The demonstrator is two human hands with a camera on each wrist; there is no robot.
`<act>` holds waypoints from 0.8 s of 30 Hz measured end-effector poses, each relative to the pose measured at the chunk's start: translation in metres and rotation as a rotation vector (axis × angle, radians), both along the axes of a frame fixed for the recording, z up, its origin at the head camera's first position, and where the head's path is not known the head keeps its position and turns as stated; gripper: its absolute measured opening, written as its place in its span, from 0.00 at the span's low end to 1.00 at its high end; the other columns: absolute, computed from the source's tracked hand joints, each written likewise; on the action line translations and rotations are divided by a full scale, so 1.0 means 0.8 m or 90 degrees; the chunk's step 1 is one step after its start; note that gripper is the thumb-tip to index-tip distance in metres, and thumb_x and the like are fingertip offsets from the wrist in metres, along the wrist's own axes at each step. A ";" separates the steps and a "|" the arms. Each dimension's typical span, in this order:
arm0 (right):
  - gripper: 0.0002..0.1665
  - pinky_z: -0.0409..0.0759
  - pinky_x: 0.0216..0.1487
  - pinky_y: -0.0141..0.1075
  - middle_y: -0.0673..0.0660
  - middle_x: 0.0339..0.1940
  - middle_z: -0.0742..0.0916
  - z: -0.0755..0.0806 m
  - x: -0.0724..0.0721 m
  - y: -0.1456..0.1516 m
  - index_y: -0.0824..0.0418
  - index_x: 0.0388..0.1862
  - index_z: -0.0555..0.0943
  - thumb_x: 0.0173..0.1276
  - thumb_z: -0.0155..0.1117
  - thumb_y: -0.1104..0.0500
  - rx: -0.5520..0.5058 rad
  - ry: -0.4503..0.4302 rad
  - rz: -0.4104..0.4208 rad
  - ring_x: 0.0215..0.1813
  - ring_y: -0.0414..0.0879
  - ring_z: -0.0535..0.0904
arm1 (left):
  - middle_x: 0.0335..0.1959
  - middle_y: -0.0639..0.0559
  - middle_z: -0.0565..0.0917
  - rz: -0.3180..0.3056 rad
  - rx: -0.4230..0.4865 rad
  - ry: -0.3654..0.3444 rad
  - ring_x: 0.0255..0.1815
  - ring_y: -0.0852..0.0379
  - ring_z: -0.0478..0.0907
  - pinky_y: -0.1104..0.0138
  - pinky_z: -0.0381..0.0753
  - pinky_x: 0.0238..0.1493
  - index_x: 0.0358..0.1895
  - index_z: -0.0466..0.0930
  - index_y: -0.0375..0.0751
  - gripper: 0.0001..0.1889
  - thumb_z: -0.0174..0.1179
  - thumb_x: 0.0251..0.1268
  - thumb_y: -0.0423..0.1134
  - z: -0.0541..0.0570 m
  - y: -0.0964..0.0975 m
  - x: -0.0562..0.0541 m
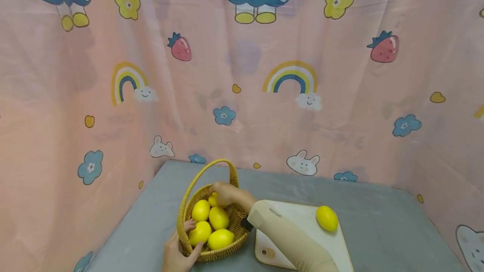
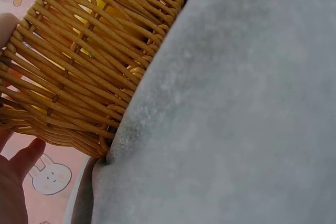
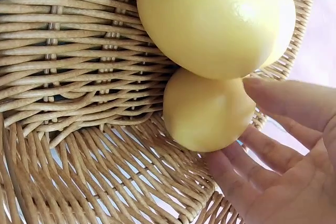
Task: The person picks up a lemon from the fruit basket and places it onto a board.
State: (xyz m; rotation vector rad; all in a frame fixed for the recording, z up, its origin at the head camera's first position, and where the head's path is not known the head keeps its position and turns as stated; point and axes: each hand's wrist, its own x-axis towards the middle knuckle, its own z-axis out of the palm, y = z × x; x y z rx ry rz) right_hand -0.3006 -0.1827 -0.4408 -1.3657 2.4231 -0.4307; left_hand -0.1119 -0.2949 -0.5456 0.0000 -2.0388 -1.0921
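A wicker basket [image 1: 217, 256] with a tall arched handle holds several yellow lemons [image 1: 219, 218]. My left hand [image 1: 179, 252] grips its near left rim, thumb and fingers spread over the edge; in the left wrist view, the woven wall [image 2: 100, 72] stands close to that hand's fingers. Inside the basket, at its far side, my right hand [image 1: 227, 194] has its thumb and fingers curled round one lemon [image 3: 202, 114]. Another lemon [image 3: 210, 19] lies against the held one in the right wrist view. The right forearm reaches across the basket's right rim.
Right of the basket lies a white cutting board [image 1: 302, 232] with a single lemon [image 1: 327, 218] on its far right part. The right sleeve [image 1: 291, 236] passes over the board. A grey cloth [image 1: 143, 230] covers the table, and a pink patterned curtain [image 1: 242, 129] hangs behind.
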 end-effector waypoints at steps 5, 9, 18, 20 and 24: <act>0.24 0.74 0.38 0.27 0.54 0.60 0.82 -0.001 -0.001 0.003 0.55 0.57 0.84 0.66 0.63 0.74 0.032 0.025 0.016 0.59 0.46 0.78 | 0.46 0.47 0.85 -0.002 -0.011 0.003 0.52 0.45 0.81 0.82 0.71 0.59 0.46 0.83 0.38 0.23 0.78 0.42 0.25 0.004 0.002 0.001; 0.25 0.70 0.35 0.28 0.54 0.61 0.82 -0.002 -0.001 0.004 0.53 0.59 0.84 0.67 0.62 0.73 0.061 0.048 0.037 0.56 0.45 0.78 | 0.45 0.46 0.85 -0.009 -0.019 0.018 0.52 0.45 0.81 0.82 0.71 0.59 0.46 0.82 0.36 0.23 0.77 0.43 0.25 0.006 0.003 0.001; 0.33 0.67 0.37 0.30 0.51 0.61 0.81 -0.005 0.002 0.010 0.50 0.62 0.82 0.64 0.59 0.78 0.129 0.044 0.064 0.48 0.40 0.74 | 0.45 0.46 0.85 -0.002 -0.014 0.001 0.51 0.45 0.82 0.82 0.72 0.58 0.45 0.82 0.35 0.22 0.77 0.42 0.25 0.004 0.004 0.002; 0.34 0.68 0.38 0.29 0.50 0.61 0.81 -0.006 0.002 0.011 0.50 0.62 0.82 0.63 0.60 0.78 0.136 0.039 0.061 0.51 0.39 0.75 | 0.46 0.47 0.85 0.002 -0.017 -0.004 0.52 0.46 0.82 0.82 0.71 0.58 0.45 0.82 0.35 0.22 0.77 0.42 0.25 0.004 0.004 0.003; 0.30 0.72 0.44 0.26 0.48 0.58 0.84 -0.009 0.001 0.012 0.50 0.60 0.84 0.64 0.62 0.75 0.123 0.049 0.061 0.55 0.40 0.77 | 0.47 0.48 0.85 0.008 -0.026 -0.010 0.53 0.46 0.81 0.82 0.71 0.59 0.45 0.82 0.38 0.22 0.78 0.43 0.26 0.005 0.003 0.004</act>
